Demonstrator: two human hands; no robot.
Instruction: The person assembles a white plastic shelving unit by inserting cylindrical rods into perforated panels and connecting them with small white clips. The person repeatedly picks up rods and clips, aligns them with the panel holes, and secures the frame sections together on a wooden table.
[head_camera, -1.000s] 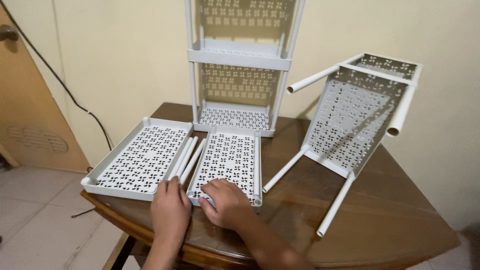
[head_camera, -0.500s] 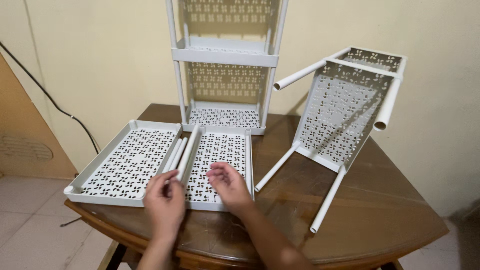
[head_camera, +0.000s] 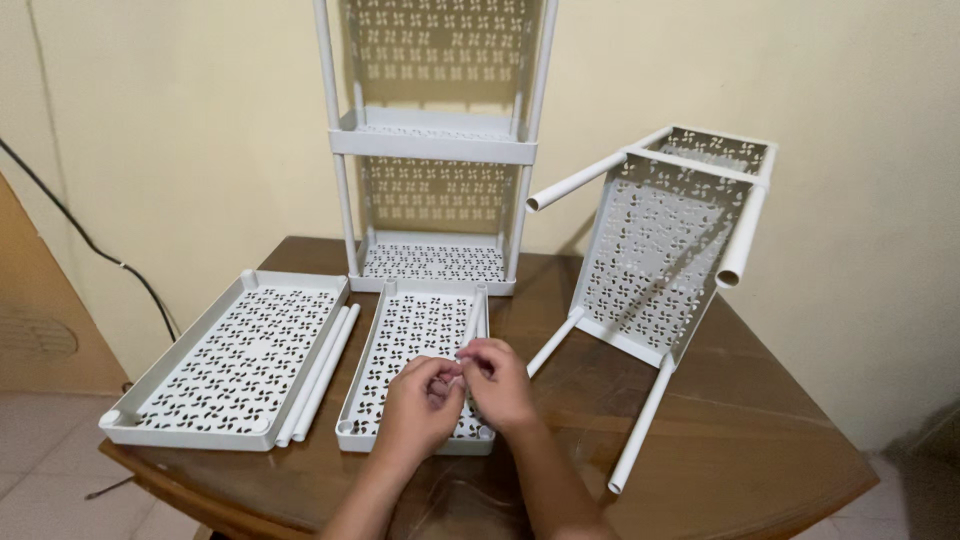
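Note:
My left hand (head_camera: 420, 405) and my right hand (head_camera: 500, 385) meet over the near part of the middle white perforated tray (head_camera: 400, 320). Their fingertips pinch the near end of a thin white tube (head_camera: 472, 322). The tube runs away from me along the tray's right side. A second, wider perforated tray (head_camera: 235, 355) lies to the left. Two more white tubes (head_camera: 322, 372) lie side by side between the two trays.
A tall white shelf unit (head_camera: 435, 150) stands at the back of the round brown wooden table (head_camera: 740, 440), against the wall. To the right a shelf section (head_camera: 660, 255) with tube legs leans tilted. A dark cable (head_camera: 90, 245) hangs on the left wall.
Both hands left the middle tray's near edge and came together over it. One tube moved from beside the trays to the tray's right side, its end now in my fingers.

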